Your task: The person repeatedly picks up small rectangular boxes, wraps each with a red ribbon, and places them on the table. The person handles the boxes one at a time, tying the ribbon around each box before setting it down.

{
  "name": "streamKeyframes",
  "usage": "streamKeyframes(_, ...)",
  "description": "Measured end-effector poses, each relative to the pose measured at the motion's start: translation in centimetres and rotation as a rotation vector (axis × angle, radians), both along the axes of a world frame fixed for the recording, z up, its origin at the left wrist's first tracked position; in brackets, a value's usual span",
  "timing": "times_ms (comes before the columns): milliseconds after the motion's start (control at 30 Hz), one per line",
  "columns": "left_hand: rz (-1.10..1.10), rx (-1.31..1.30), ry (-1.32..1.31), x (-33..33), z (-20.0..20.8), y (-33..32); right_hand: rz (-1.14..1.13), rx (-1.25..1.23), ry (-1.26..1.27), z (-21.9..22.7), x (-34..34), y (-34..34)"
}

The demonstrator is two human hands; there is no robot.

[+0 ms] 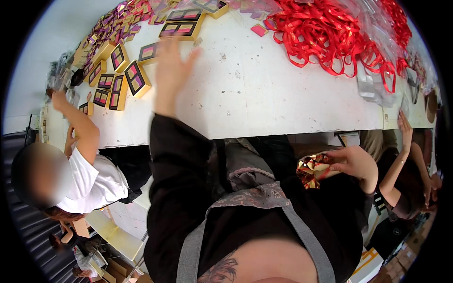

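Observation:
My left hand (171,70) reaches over the white table (264,99), blurred, with its fingers stretched out and the thumb apart. Just left of it lies a gold box with a black-framed window (148,53). Beyond the fingertips are stacked gold boxes (181,30) showing pink, purple and gold contents; the blur hides whether I touch them. Below the table edge, my right hand (353,162) has bent fingers at a bunch of shiny gold and red foil pieces (309,170). What lies between those fingers is hidden.
More gold boxes (137,79) stand at the left, before a heap of small flat pieces (115,28). A tangle of red ribbon (325,35) and clear plastic bags (373,87) fill the far right. A person in a white shirt (96,179) works at left, another person's arm (401,155) at right.

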State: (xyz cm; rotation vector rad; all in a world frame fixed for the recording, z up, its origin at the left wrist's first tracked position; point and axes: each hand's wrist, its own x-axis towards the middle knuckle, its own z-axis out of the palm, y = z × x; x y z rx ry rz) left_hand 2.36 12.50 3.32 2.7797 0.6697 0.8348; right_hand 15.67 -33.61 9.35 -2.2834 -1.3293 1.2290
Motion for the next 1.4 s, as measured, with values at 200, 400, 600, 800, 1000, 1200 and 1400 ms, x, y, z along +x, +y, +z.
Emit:
streamKeyframes(200,0.272,0.048,0.354,-0.6,-3.6,1.7,-0.132,0.37,-0.131,0.0,0.7,2.7)
streamKeyframes(400,-0.094,0.0,0.379,-0.9,-0.3,-10.8,-0.12,1.007,-0.595,-3.8,1.7,18.5)
streamKeyframes(600,-0.266,-0.386,0.024,-4.4,-1.9,-10.8,-0.503,0.954,-0.966,-6.6,4.0,21.3)
streamKeyframes(800,-0.082,-0.666,0.212,-3.3,-0.1,-10.1,-0.568,0.938,-1.113,-7.4,5.8,16.3)
streamKeyframes(1000,-0.429,-1.14,-0.029,-2.3,1.0,-13.7,-0.571,1.035,-0.903,-7.0,9.1,16.1)
streamKeyframes(1200,-0.523,-1.721,-0.151,-0.8,0.3,-12.4,-0.654,1.12,0.386,1.8,7.7,15.6)
streamKeyframes(1400,-0.535,-1.302,-0.644,2.4,3.6,-14.0,-0.519,0.939,0.491,3.4,2.5,18.7)
